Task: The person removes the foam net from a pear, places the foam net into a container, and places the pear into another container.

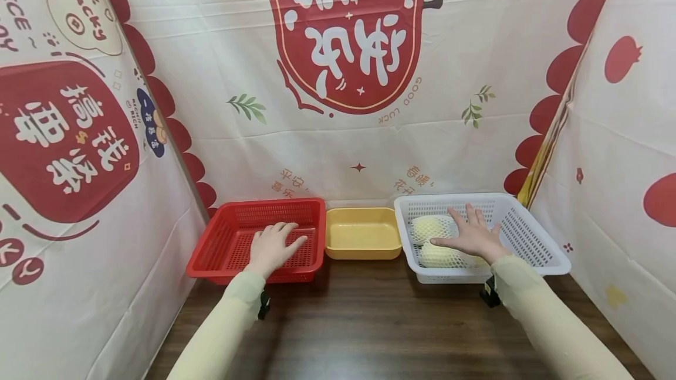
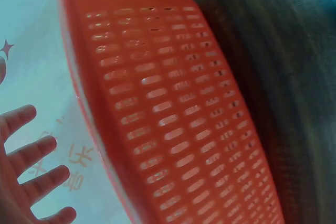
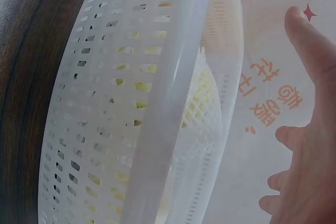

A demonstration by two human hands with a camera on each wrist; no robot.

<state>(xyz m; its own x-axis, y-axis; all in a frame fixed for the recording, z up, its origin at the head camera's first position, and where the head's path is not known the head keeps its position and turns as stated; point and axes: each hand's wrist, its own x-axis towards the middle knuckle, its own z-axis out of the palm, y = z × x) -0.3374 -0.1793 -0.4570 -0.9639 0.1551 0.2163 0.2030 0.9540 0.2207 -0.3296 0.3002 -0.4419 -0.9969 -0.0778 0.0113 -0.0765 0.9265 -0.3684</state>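
Observation:
My left hand [image 1: 271, 247] hovers over the red basket [image 1: 211, 245], its fingers spread and holding nothing. In the left wrist view its fingers [image 2: 39, 150] show beyond the rim of that basket. On the right, my right hand [image 1: 472, 234] hangs above the white basket [image 1: 533, 239] with thumb and fingers spread. Beneath it, on the left side of that basket, lie yellow rounded pieces [image 1: 429, 228] wrapped in white foam netting. The right hand partly covers them. Through the white basket's slots in the right wrist view, yellow netted shapes [image 3: 202, 95] show as well.
A shallow yellow tray [image 1: 364, 254] stands between the two baskets. All three are on a dark wooden table [image 1: 359, 315]. Printed white cloth [image 1: 211, 34] hangs behind and along both sides. A small black device [image 1: 490, 292] is strapped at the right wrist.

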